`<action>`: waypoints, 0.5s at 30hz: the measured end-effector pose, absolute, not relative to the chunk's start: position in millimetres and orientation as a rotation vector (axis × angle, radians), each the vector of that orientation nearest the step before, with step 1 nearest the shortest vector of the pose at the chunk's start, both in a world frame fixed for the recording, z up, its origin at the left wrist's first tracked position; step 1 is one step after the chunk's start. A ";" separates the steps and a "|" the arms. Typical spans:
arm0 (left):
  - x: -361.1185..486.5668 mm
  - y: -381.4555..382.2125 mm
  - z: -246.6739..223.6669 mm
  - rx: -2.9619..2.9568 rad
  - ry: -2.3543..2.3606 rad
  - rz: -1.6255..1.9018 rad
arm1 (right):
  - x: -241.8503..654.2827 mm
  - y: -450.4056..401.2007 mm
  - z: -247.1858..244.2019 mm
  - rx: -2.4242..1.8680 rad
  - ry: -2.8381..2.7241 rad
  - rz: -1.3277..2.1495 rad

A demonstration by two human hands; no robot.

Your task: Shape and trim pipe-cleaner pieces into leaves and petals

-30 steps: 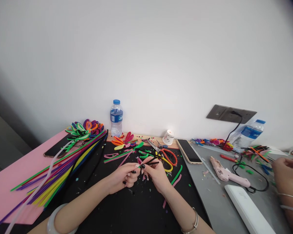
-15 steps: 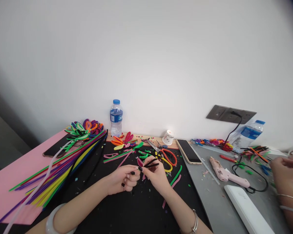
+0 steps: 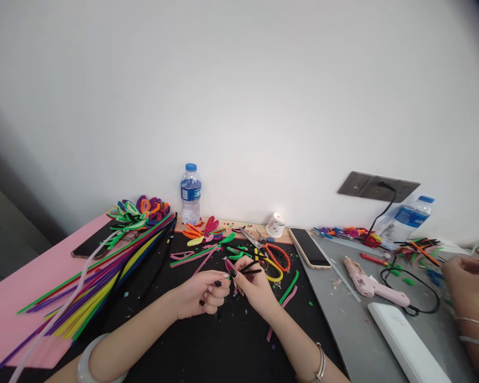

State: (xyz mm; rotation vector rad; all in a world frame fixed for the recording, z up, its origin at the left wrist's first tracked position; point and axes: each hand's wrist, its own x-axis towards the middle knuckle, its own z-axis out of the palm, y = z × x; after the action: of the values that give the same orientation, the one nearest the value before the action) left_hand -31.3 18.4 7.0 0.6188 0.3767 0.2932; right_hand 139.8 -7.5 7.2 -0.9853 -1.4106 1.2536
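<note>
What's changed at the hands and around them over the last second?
The left hand has come slightly down the picture, and the black strips in the right hand look more splayed. The co-worker's hand has edged left in the picture. Nothing was visibly grabbed or released. The scissors, paper cup and glue gun are where they were.

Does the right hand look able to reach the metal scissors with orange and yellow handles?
Probably yes: the scissors lie just beyond the right hand, and the orange handle looks uncovered. The thin black fuzzy strips it holds may need putting down first.
</note>
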 end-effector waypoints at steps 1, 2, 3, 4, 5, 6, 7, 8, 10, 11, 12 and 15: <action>-31.4 18.6 6.7 0.616 0.374 0.288 | 140.1 -7.1 7.0 -0.994 -1.433 1.240; -31.5 19.0 6.3 0.612 0.372 0.282 | 140.4 -6.6 7.0 -0.997 -1.455 1.229; -31.8 19.6 5.7 0.607 0.371 0.274 | 140.6 -6.1 7.2 -0.993 -1.474 1.219; -32.1 20.2 5.2 0.602 0.371 0.265 | 140.7 -5.7 7.5 -0.985 -1.488 1.208; -32.6 20.9 4.8 0.600 0.372 0.256 | 140.7 -5.4 8.0 -0.979 -1.501 1.195; -33.0 21.3 4.5 0.601 0.374 0.246 | 140.6 -5.3 8.4 -0.979 -1.508 1.180; -33.4 21.5 4.4 0.607 0.376 0.239 | 140.5 -5.3 8.8 -0.989 -1.511 1.162; -33.5 21.3 4.4 0.618 0.380 0.238 | 140.4 -5.3 9.0 -1.008 -1.507 1.142; -32.8 19.6 4.8 0.659 0.398 0.254 | 140.2 -5.2 8.5 -1.051 -1.484 1.108; -31.9 18.1 5.0 0.692 0.419 0.278 | 140.2 -5.0 7.8 -1.066 -1.463 1.094; -30.5 16.4 5.0 0.737 0.451 0.312 | 140.2 -4.5 6.7 -1.074 -1.438 1.081; -24.7 11.4 3.6 0.927 0.584 0.460 | 140.2 -2.4 2.5 -1.066 -1.350 1.060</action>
State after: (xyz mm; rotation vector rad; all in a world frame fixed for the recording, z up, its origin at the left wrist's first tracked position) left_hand -24.7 11.4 3.6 0.9267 0.5839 0.4603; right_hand 140.2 -2.4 2.5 -1.0663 -1.3499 1.0600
